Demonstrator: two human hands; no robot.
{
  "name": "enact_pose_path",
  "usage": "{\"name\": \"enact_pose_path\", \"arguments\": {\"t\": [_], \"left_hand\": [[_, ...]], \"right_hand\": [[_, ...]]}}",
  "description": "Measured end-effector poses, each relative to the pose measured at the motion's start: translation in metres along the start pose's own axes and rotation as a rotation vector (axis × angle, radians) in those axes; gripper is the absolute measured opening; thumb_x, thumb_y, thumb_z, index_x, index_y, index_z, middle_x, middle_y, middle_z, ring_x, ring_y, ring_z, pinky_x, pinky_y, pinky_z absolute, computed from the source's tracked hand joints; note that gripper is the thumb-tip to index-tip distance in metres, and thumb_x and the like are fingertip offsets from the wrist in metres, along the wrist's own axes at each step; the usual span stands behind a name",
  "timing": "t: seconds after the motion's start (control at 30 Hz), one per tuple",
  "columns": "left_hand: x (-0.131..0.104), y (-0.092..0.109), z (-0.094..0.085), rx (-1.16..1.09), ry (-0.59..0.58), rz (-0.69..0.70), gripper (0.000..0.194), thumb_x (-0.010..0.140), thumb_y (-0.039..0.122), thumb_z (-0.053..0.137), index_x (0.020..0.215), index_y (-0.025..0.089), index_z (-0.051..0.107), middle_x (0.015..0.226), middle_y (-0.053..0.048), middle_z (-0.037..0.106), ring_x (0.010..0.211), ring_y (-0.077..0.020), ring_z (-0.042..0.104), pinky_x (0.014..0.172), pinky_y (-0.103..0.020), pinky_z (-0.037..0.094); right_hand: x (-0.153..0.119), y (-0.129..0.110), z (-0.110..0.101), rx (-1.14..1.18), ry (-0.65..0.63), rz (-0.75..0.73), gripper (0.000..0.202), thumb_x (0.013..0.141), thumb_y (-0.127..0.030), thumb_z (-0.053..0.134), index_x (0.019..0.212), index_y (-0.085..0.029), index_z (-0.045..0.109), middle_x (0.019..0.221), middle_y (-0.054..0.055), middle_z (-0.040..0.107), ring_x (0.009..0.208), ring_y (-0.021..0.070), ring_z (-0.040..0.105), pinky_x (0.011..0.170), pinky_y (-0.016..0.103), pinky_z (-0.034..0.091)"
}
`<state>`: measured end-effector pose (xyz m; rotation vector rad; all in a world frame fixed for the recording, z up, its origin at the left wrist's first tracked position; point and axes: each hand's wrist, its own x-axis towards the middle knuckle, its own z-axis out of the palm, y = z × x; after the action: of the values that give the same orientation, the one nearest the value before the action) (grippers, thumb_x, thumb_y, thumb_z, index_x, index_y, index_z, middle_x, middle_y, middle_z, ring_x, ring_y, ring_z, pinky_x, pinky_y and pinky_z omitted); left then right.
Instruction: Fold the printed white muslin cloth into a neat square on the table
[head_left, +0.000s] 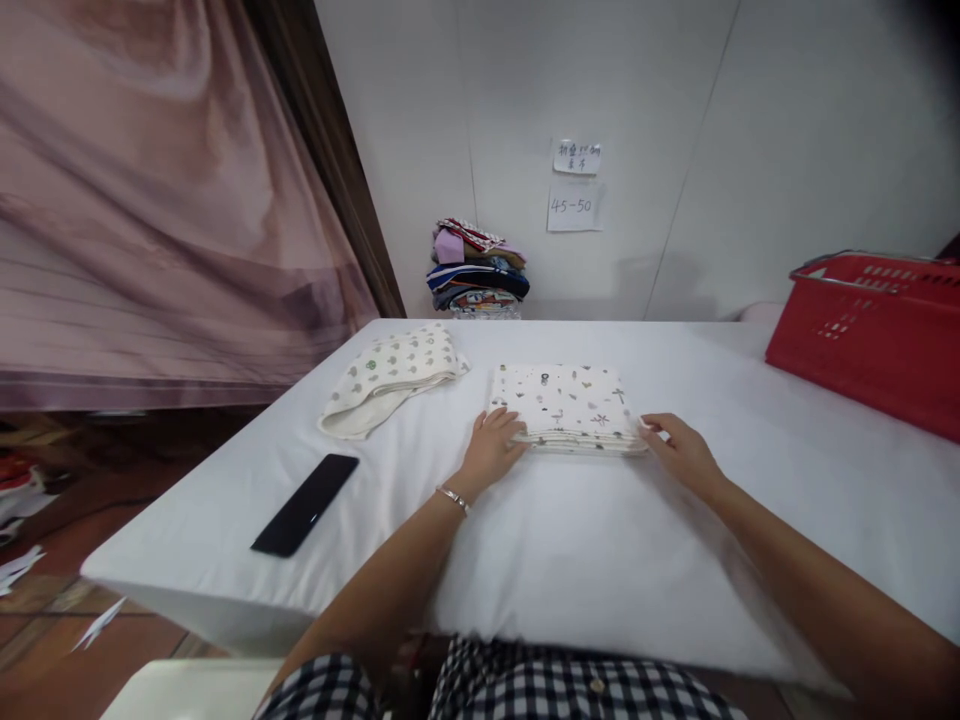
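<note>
A white cloth with small printed figures (566,400) lies folded in several layers on the white-covered table (585,540). My left hand (493,445) is at its near left corner, fingers closed on the folded edge. At the near right corner, the thumb and fingers of my right hand (679,448) pinch the cloth's edge. A second cloth, white with green-grey prints (397,375), rests loosely folded to the left, touched by neither hand.
A black phone-like slab (306,505) lies at the table's left. Beyond the far edge stands a pile of folded clothes (480,275) by the wall. A red basket (874,335) is at the right. Pink curtains (165,200) hang at the left.
</note>
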<state>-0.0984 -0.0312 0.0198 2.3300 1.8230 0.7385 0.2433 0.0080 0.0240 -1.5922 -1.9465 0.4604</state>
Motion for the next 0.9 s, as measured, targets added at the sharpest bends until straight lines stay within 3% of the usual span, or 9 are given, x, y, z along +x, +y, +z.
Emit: {"name": "enact_pose_path", "arguments": {"t": [0.13, 0.27, 0.47, 0.9], "left_hand": [[0.003, 0.013, 0.001, 0.019, -0.013, 0.047, 0.028, 0.087, 0.030, 0.060, 0.115, 0.028, 0.065, 0.129, -0.004, 0.060, 0.126, -0.0220, 0.047, 0.114, -0.044, 0.023], [0.013, 0.029, 0.005, -0.001, -0.009, 0.074, 0.026, 0.088, 0.030, 0.057, 0.112, 0.027, 0.066, 0.121, -0.004, 0.063, 0.116, -0.0214, 0.052, 0.107, -0.040, 0.032], [0.021, 0.043, 0.015, 0.021, -0.024, 0.030, 0.026, 0.092, 0.030, 0.049, 0.109, 0.025, 0.067, 0.111, -0.005, 0.065, 0.106, -0.0218, 0.054, 0.095, -0.038, 0.039], [0.015, 0.038, 0.026, -0.029, 0.040, 0.040, 0.024, 0.094, 0.029, 0.048, 0.104, 0.027, 0.070, 0.104, -0.005, 0.064, 0.104, -0.0205, 0.052, 0.093, -0.037, 0.039]], "right_hand": [[-0.006, -0.016, 0.003, -0.053, -0.025, -0.240, 0.034, 0.088, -0.041, 0.044, 0.112, -0.026, 0.063, 0.124, 0.008, 0.061, 0.119, 0.0272, 0.051, 0.089, 0.040, 0.048], [0.003, -0.032, 0.010, -0.125, -0.095, -0.359, 0.032, 0.089, -0.035, 0.044, 0.109, -0.026, 0.067, 0.114, 0.007, 0.067, 0.112, 0.0268, 0.055, 0.098, 0.043, 0.042], [0.017, -0.039, 0.023, -0.230, -0.127, -0.379, 0.032, 0.091, -0.030, 0.042, 0.102, -0.024, 0.071, 0.109, 0.006, 0.069, 0.105, 0.0236, 0.058, 0.094, 0.035, 0.043], [0.014, -0.038, 0.032, -0.131, -0.084, -0.389, 0.032, 0.091, -0.035, 0.044, 0.099, -0.025, 0.073, 0.110, 0.006, 0.068, 0.106, 0.0237, 0.057, 0.093, 0.034, 0.043]]}}
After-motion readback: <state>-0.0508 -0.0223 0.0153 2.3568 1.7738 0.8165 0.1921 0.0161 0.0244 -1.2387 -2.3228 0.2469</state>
